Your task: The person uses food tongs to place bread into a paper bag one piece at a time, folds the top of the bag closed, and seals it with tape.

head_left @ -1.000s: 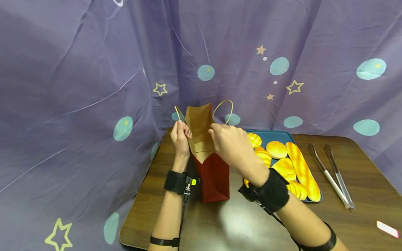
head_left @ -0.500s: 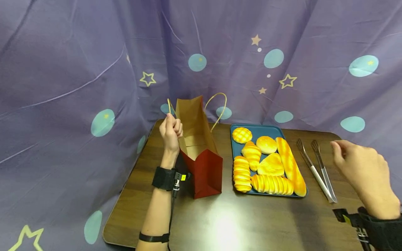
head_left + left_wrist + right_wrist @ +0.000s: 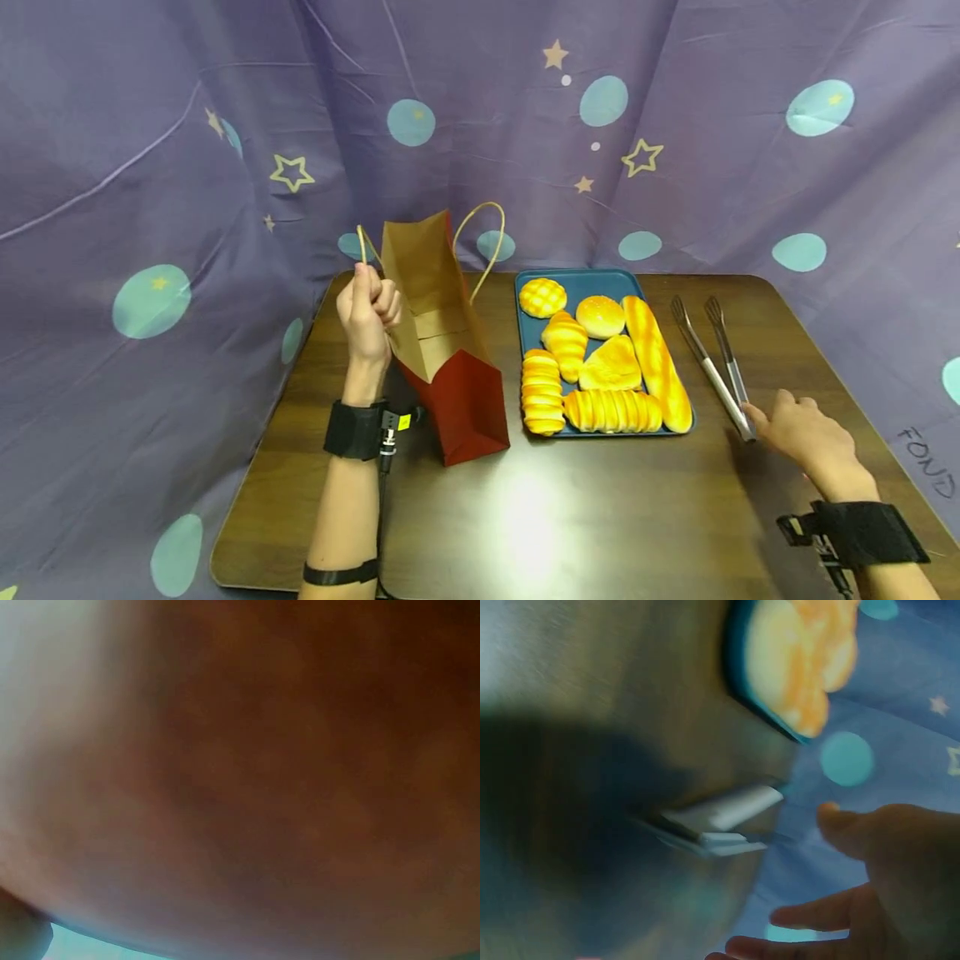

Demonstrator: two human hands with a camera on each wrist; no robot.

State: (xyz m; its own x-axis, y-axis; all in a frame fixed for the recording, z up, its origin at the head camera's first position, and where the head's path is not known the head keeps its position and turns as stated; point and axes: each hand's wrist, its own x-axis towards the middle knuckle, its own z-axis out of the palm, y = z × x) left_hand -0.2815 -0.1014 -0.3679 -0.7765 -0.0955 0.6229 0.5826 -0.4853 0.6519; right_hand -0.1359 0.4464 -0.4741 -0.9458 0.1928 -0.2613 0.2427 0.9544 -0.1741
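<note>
In the head view my left hand (image 3: pixel 367 312) grips one twisted handle (image 3: pixel 363 243) of a red paper bag (image 3: pixel 471 408). The bag stands upright with its mouth open and its brown inside showing; its other handle (image 3: pixel 501 237) loops up free. My right hand (image 3: pixel 806 433) hovers at the joined end of the metal tongs (image 3: pixel 716 379), fingers apart. The right wrist view shows that hand (image 3: pixel 900 885) with thumb and fingers spread and the tongs (image 3: pixel 727 817) blurred on the table. Blurred brown fills most of the left wrist view.
A blue tray (image 3: pixel 531 333) of several bread pieces, among them a long loaf (image 3: pixel 656 367) and a round bun (image 3: pixel 600 317), lies between the bag and the tongs. The wooden table (image 3: pixel 600 517) ends at a purple curtain (image 3: pixel 495 150) behind and on both sides.
My right hand has left the bag, swung right past the tray, and come down by the tongs with its fingers opened. My left hand stays on the bag's handle. The head view has shifted right.
</note>
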